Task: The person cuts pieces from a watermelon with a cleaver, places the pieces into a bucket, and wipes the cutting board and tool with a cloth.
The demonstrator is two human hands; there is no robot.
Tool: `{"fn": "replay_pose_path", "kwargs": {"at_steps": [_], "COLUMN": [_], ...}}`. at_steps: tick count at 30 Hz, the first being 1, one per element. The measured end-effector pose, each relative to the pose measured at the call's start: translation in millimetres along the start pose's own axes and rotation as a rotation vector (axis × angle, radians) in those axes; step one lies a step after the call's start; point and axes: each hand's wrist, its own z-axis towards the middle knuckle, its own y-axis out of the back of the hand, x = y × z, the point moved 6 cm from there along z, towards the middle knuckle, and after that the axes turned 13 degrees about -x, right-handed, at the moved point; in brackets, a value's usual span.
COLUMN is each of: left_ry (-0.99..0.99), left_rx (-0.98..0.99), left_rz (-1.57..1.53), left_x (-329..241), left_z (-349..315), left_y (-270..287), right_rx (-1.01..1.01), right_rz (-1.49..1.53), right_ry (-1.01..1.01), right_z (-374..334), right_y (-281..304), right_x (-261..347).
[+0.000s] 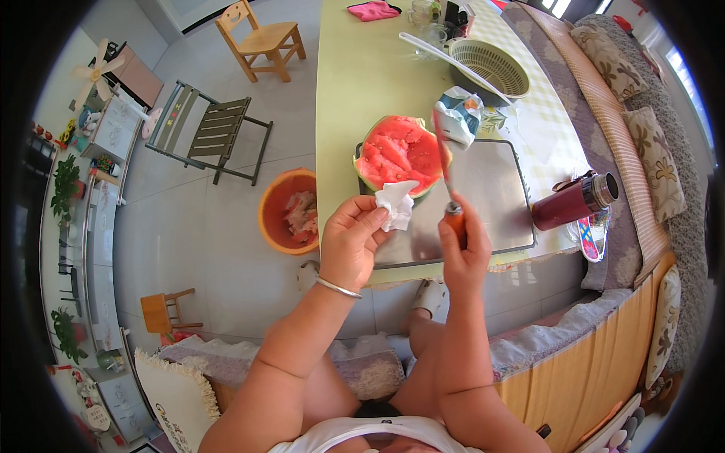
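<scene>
Centre of frame: your left hand (351, 235) pinches a crumpled white tissue (395, 208) between its fingers. Just right, your right hand (465, 243) has fingers wrapped round the handle of a knife (455, 217), blade toward frame top. Cut watermelon (399, 151), red flesh up, above the tissue at upper centre, over the counter (340, 90).

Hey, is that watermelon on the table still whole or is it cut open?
Cut open: the watermelon shows bare red flesh, with green rind visible around its lower left edge.
</scene>
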Motion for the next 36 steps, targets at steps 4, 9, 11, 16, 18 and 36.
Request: {"fn": "replay_pose_path", "kwargs": {"at_steps": [4, 9, 11, 16, 18, 36], "left_ry": [0.187, 0.126, 0.100, 0.109, 0.102, -0.206], "left_rx": [0.016, 0.004, -0.028, 0.002, 0.039, 0.011], "left_rz": [-0.208, -0.304, -0.320, -0.355, -0.356, -0.249], "left_x": [7.5, -10.8, -19.8, -22.8, -25.7, -70.0], "left_z": [-6.0, -4.7, -3.4, -1.9, -1.3, 13.0], "left_y": [-5.5, -0.7, 4.7, 8.9, 11.7, 30.0], "right_rx": [0.065, 0.140, 0.159, 0.188, 0.196, 0.226], "right_rz": [-0.174, -0.285, -0.291, -0.287, -0.275, 0.147], "right_ry": [0.198, 0.382, 0.412, 0.409, 0.419, -0.103], "right_z": [-6.6, -10.2, -11.0, -11.0, -9.9, -4.2], "right_y": [-19.7, -30.8, -34.9, -33.0, -32.7, -5.9], "right_x": [10.7, 15.0, 19.9, 17.4, 17.7, -4.1]}}
